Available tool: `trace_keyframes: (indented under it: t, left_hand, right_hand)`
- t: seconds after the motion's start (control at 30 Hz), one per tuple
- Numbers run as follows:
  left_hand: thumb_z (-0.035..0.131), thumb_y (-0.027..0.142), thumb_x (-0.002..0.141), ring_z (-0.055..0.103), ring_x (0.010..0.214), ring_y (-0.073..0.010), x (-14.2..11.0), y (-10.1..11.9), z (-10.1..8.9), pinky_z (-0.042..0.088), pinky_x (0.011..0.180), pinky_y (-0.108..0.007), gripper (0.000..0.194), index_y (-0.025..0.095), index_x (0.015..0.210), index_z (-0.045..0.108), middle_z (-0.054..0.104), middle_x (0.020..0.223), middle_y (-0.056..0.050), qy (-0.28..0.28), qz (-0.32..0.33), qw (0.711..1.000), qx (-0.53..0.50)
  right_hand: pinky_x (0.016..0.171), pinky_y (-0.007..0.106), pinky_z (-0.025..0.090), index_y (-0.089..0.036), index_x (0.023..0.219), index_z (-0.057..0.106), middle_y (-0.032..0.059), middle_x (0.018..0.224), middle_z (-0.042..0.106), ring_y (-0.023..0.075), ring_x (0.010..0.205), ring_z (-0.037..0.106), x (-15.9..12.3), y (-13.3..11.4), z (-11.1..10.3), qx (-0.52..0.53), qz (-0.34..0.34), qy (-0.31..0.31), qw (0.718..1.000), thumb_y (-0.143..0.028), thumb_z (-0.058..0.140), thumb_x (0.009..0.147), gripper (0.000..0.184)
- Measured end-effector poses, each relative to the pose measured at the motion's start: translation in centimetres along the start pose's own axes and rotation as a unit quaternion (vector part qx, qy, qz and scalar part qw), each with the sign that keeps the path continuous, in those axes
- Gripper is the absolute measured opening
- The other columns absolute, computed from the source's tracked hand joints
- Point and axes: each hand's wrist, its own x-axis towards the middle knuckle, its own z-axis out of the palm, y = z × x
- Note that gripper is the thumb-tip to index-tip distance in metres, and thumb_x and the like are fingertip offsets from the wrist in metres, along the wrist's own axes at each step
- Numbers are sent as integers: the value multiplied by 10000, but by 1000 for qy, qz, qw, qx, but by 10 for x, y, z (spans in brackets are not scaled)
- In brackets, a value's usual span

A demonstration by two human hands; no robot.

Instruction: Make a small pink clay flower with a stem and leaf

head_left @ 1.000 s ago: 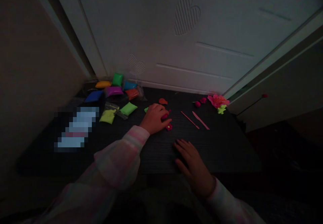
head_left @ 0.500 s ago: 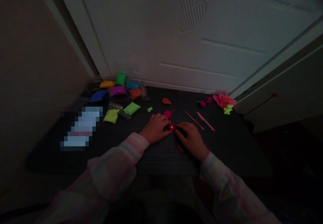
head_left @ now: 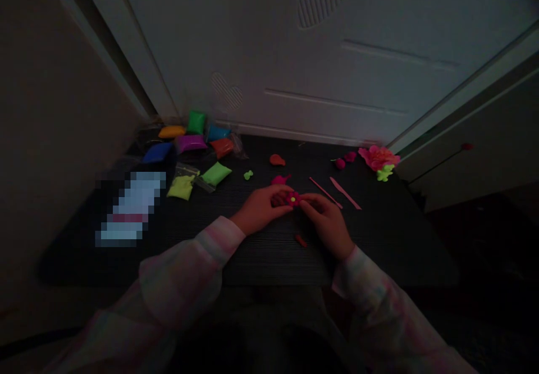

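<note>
A small pink clay flower [head_left: 293, 199] with a yellow-green centre is pinched between both hands over the dark table [head_left: 261, 264]. My left hand [head_left: 263, 208] closes on its left side with thumb and fingers. From the right, my right hand [head_left: 326, 217] grips its other edge with thumb and forefinger. Just behind the left fingers lies a magenta clay lump [head_left: 280, 179] with a thin tail. A short orange-red clay roll [head_left: 300, 241] rests on the table in front of the hands.
Bags of coloured clay, such as a purple one [head_left: 191, 142] and a light green one [head_left: 217, 174], lie at the left. A blurred bright rectangle [head_left: 135, 205] is nearer. Two pink modelling tools [head_left: 345, 192] lie right of the hands, with a pink flower [head_left: 379, 158] behind. A white door [head_left: 252, 42] stands at the back.
Both hands have lifted slightly off the table with the clay flower, which has tilted and moved a little up and right. The camera view has shifted slightly.
</note>
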Motion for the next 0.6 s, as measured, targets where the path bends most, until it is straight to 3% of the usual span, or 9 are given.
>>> trace_keyframes:
  t: [0.17,0.6]
  left_hand:
    - [633,175,647,579,812,-124,2,1,-1,445,797,-314,377,130,1009,539,615,872,-48,-13,-40,986,-162]
    - [639,164,641,591,834,-128,2,3,-2,432,833,-319,332,128,964,573,637,890,-49,-14,-54,981,-188]
  right_hand:
    - [705,284,461,-192,798,594,8,787,647,139,743,591,0,-4,1,53,22,7,998,-347,601,670,200]
    - [706,282,452,-187,769,588,-4,743,641,126,714,585,-1,-5,1,100,37,9,994,-338,618,650,195]
